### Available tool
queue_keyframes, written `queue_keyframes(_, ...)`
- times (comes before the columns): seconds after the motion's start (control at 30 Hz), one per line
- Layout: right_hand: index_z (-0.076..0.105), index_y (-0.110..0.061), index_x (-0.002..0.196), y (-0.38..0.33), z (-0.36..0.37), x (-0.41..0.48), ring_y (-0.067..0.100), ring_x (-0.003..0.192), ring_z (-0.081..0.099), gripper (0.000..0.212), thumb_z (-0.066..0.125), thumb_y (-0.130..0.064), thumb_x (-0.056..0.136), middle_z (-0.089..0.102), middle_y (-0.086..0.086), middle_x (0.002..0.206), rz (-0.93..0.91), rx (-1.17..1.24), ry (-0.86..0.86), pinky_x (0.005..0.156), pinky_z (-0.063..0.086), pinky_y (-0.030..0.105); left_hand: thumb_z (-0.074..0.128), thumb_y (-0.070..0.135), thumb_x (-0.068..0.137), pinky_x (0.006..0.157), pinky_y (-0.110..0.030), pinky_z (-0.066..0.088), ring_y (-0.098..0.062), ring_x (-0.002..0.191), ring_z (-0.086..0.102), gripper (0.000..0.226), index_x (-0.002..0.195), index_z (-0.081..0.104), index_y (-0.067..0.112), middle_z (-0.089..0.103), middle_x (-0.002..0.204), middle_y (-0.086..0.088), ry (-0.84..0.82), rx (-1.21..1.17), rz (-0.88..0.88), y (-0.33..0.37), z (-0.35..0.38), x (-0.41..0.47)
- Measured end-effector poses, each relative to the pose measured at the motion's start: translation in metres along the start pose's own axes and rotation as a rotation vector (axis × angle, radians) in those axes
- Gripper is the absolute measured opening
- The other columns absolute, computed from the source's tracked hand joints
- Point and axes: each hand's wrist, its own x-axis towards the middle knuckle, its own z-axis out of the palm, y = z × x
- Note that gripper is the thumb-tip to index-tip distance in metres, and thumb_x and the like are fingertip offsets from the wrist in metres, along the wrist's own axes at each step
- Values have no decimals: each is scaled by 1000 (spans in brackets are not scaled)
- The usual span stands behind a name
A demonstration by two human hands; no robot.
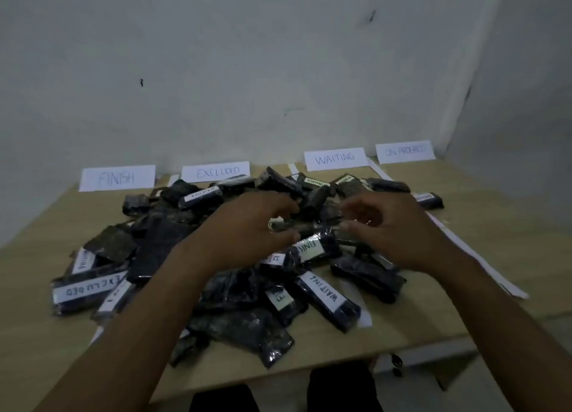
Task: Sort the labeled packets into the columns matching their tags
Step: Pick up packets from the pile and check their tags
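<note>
A heap of dark packets [235, 287] with white tags covers the middle of the wooden table [483, 225]. Tags I can read include WAITING [325, 294], EXCLUDED [89, 287] and FINISH [309, 246]. Four signs stand against the wall: FINISH [117, 177], EXCLUDED [216, 171], WAITING [335, 158] and IN PROGRESS [405, 150]. My left hand [247, 225] is over the heap's centre, thumb and fingers curled round one end of a dark packet [301, 225]. My right hand [393, 229] hovers just right of it with curled fingers; motion blur hides whether it holds anything.
White paper strips [464, 247] run from the signs toward the front edge, marking columns. The table's front edge is close to my legs. Bare tabletop shows at the far right and far left. Grey walls close in behind and on the right.
</note>
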Motion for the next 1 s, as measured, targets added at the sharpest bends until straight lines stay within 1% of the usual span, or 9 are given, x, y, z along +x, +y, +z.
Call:
queue_keyframes(0.1,68,-30,100,18,12,-17,-7,80,61,22,76,-27,80,66,-19,86,73,70,8,70,47,13,66,45,85,90,-29,46,-5,111,52,40,122,58,31,59,121,13,40,2,-30,-3,19,-4)
queue_keyframes(0.2,66,-30,107,32,30,-19,-5,84,58,31,77,-26,78,60,-24,93,88,28,8,76,49,22,70,45,81,89,-27,44,-4,110,51,40,118,60,35,57,117,18,27,-18,-88,-12,37,-3)
queue_keyframes(0.33,46,-35,137,40,48,2,12,121,46,71,77,-46,74,51,-9,130,140,-76,-76,95,41,30,69,51,80,88,-26,43,-2,107,47,46,120,58,34,51,113,20,-23,-44,-108,-27,55,7)
queue_keyframes(0.4,34,-39,144,42,58,12,14,128,38,84,76,-53,72,45,-9,139,155,-153,-139,98,38,32,67,59,76,89,-24,41,1,109,44,49,120,56,38,47,113,26,-28,-65,-112,-35,62,11)
queue_keyframes(0.5,45,-37,137,45,69,26,14,117,47,72,78,-45,74,52,-7,130,175,-115,-140,93,42,29,60,71,69,92,-24,42,6,112,41,60,122,52,44,43,117,31,-30,-103,-119,-45,66,16)
queue_keyframes(0.63,59,-39,114,51,80,41,6,100,60,48,81,-25,75,61,-10,114,269,227,-119,85,53,28,68,65,69,93,-21,42,8,112,44,62,125,48,47,45,123,29,-70,-195,-161,-53,63,23)
queue_keyframes(0.73,61,-32,110,52,84,50,1,97,62,48,83,-11,73,64,-9,107,316,541,-69,77,55,24,71,56,75,77,-10,42,13,97,50,45,114,50,48,50,111,30,-76,-263,-196,-51,57,29)
queue_keyframes(0.9,67,-23,94,57,95,59,23,104,64,33,83,-7,70,70,4,104,389,799,82,85,56,47,70,54,77,66,-28,53,1,73,59,23,88,60,37,64,82,19,42,-309,-283,-49,57,43)
queue_keyframes(1.0,70,-22,94,58,99,58,23,96,69,24,74,-4,80,73,3,99,364,857,110,81,57,41,74,48,76,60,-30,53,-2,63,59,25,78,56,31,64,72,11,103,-304,-327,-48,63,49)
